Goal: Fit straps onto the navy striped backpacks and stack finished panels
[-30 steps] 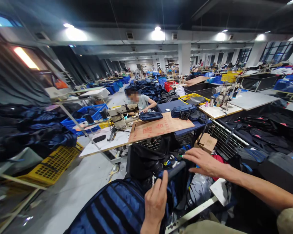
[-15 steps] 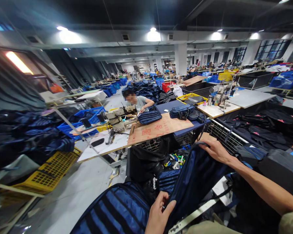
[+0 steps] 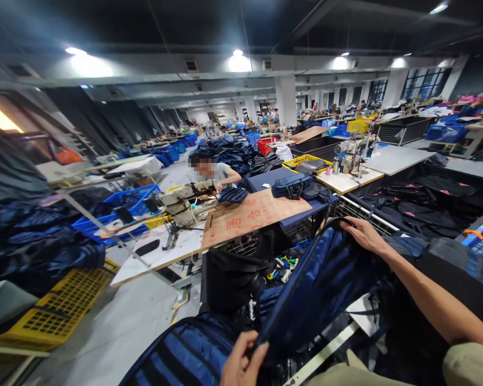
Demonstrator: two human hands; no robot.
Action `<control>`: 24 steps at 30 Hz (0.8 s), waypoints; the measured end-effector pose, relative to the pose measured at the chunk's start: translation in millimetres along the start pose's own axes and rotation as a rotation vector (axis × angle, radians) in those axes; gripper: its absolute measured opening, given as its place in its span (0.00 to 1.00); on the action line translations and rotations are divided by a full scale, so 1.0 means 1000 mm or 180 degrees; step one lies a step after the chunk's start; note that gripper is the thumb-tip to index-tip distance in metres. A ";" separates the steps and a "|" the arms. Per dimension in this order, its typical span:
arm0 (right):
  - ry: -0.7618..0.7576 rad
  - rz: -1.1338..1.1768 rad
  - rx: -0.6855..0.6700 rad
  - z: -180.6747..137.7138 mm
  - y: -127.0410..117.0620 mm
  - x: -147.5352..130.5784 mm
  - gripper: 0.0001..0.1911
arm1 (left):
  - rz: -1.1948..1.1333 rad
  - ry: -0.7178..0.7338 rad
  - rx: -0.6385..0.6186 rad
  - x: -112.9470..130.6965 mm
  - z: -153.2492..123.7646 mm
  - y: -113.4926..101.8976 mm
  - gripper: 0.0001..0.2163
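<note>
A dark blue fabric bag piece (image 3: 309,284) with dark bands is stretched slantwise between my hands. My left hand (image 3: 243,359) pinches its lower near edge between thumb and fingers. At the upper far corner, my right hand (image 3: 362,233) is closed on the edge. Beside my left hand lies another blue bag (image 3: 185,348) with black stripes, in the lower middle of the view. Behind the held piece, part of a further blue striped piece (image 3: 270,300) shows. Several small white, green and yellow items (image 3: 284,268) lie in a dark bin just beyond.
Ahead, a co-worker (image 3: 221,174) bends over a sewing machine (image 3: 185,201), handling a blue piece. A brown board (image 3: 257,214) covers part of that table. Yellow crates (image 3: 64,305) with dark bags stand at the left. A metal bar (image 3: 326,351) crosses below the held piece.
My left hand has moved down and left, drawing the piece's lower edge with it and stretching it longer. My right hand keeps its hold on the upper corner. The view has turned slightly right.
</note>
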State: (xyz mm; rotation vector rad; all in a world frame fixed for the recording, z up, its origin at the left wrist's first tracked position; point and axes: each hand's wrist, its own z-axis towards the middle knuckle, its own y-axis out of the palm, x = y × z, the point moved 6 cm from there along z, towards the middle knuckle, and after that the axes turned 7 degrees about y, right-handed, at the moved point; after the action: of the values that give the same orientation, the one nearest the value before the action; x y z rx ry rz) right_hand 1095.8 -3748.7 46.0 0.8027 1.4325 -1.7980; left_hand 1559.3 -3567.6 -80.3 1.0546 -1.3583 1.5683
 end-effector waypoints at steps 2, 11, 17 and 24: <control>-0.0081 0.0036 -0.0218 -0.010 0.004 -0.010 0.32 | 0.0963 0.0876 0.0696 0.019 0.024 -0.027 0.16; -0.0068 -0.0074 -0.1282 -0.051 -0.012 -0.031 0.24 | 0.3723 0.2859 0.1801 0.056 0.042 -0.038 0.09; -0.0640 -0.0753 -0.1471 -0.098 0.070 -0.033 0.14 | 0.3150 0.3990 0.0774 0.110 0.000 0.029 0.17; -0.1155 -0.0911 -0.1227 -0.126 0.127 -0.034 0.13 | 0.2709 0.3514 0.0880 0.143 0.006 0.026 0.08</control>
State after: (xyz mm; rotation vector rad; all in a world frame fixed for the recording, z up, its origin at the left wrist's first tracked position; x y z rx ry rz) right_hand 1225.3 -3640.3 -21.6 0.0713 1.6276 -1.6798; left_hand 1487.0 -3570.7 45.6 -0.4222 -0.7779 2.4233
